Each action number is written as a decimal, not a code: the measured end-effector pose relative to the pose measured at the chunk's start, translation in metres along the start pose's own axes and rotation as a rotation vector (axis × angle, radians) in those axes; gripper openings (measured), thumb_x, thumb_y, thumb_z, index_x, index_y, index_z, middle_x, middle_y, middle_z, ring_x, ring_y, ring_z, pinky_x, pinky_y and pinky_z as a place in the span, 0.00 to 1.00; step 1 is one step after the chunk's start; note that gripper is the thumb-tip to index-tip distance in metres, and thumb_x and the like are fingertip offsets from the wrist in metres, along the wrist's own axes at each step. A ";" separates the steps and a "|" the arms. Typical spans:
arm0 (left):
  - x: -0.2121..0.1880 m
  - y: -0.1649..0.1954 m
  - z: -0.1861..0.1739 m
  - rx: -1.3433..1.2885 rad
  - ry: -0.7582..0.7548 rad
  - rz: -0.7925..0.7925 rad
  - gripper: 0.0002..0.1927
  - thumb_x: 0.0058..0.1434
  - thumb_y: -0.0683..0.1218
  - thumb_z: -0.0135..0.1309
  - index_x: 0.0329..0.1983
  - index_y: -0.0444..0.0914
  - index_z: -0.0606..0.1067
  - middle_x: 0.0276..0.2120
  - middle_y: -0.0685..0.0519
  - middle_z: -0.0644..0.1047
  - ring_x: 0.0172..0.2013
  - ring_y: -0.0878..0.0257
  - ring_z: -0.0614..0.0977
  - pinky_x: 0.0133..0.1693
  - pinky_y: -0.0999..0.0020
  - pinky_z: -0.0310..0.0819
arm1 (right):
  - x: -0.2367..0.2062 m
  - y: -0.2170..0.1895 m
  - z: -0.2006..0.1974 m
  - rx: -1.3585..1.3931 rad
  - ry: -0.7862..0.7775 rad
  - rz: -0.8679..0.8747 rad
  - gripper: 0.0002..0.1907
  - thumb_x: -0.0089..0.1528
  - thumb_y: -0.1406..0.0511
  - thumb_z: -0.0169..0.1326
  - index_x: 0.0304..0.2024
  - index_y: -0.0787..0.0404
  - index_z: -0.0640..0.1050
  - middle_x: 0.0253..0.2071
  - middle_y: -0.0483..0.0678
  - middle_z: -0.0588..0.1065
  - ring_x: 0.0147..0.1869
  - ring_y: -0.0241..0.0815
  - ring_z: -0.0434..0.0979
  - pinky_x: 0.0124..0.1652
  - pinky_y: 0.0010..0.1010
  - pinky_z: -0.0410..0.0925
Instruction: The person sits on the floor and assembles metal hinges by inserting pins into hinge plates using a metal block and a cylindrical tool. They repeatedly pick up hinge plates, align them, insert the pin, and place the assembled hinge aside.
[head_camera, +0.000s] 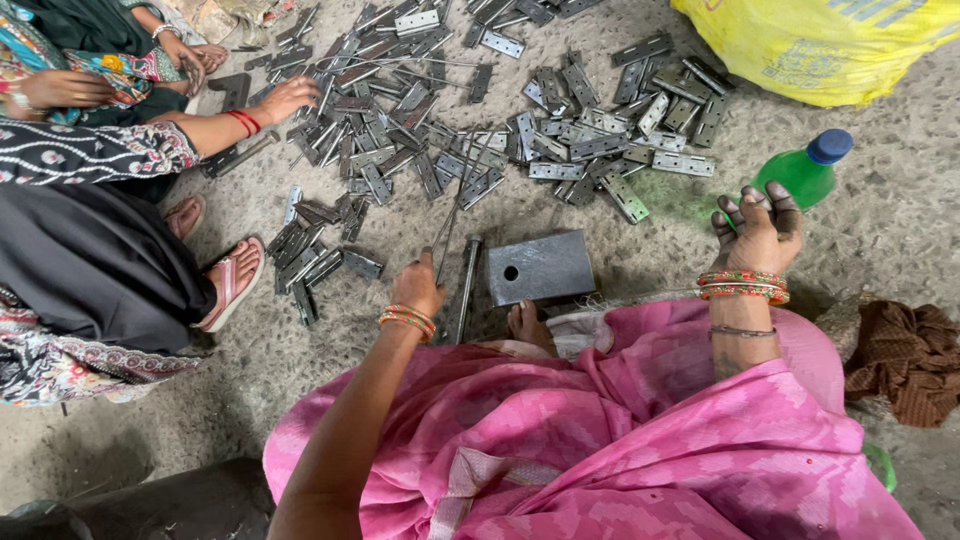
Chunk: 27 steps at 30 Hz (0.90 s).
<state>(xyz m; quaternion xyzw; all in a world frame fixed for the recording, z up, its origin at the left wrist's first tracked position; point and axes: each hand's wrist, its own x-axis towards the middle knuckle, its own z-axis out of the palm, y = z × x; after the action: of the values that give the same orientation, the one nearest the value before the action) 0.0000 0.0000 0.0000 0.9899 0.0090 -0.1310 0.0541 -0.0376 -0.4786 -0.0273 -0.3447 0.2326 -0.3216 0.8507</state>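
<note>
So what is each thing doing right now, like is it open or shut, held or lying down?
Green bottle: blue cap on, lying tilted on the floor.
Right hand: raised, fingers curled, holding nothing.
Left hand: shut on thin metal rods.
Metal block: flat on the floor, hole empty.
Hinges: scattered loose, most folded shut.
Yellow sack: slumped on the floor.
Co-worker's hand: resting on the hinge pile.

The floor (880, 215) is rough grey concrete, pitted and dusty, lit evenly by soft daylight with only faint shadows. A bulging yellow sack (820, 45) sits at the upper right edge, and a crumpled brown cloth (905, 360) lies on the floor at the right.
</note>
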 end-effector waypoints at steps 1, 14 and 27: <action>0.010 -0.007 0.004 -0.027 -0.013 0.004 0.39 0.51 0.50 0.68 0.64 0.38 0.65 0.49 0.35 0.80 0.51 0.38 0.81 0.52 0.47 0.76 | 0.000 -0.001 0.002 0.002 -0.009 0.002 0.19 0.66 0.76 0.55 0.58 0.62 0.72 0.48 0.52 0.78 0.43 0.49 0.83 0.39 0.37 0.75; 0.045 -0.062 0.007 -0.080 -0.150 -0.029 0.27 0.69 0.55 0.51 0.71 0.54 0.65 0.47 0.40 0.81 0.47 0.45 0.85 0.51 0.50 0.79 | 0.002 0.005 -0.002 -0.079 0.002 -0.004 0.16 0.66 0.76 0.56 0.55 0.61 0.72 0.45 0.48 0.78 0.41 0.47 0.83 0.36 0.34 0.74; -0.040 -0.215 -0.035 0.080 0.197 -0.221 0.26 0.62 0.57 0.59 0.65 0.60 0.73 0.36 0.40 0.82 0.39 0.41 0.84 0.43 0.47 0.79 | -0.009 0.011 0.020 -0.083 -0.029 -0.028 0.17 0.67 0.76 0.56 0.57 0.61 0.73 0.45 0.48 0.80 0.41 0.44 0.83 0.37 0.33 0.75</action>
<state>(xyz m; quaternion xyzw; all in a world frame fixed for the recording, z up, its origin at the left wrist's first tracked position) -0.0367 0.2179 0.0216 0.9923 0.1178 -0.0385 -0.0012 -0.0274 -0.4570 -0.0209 -0.3875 0.2284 -0.3183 0.8344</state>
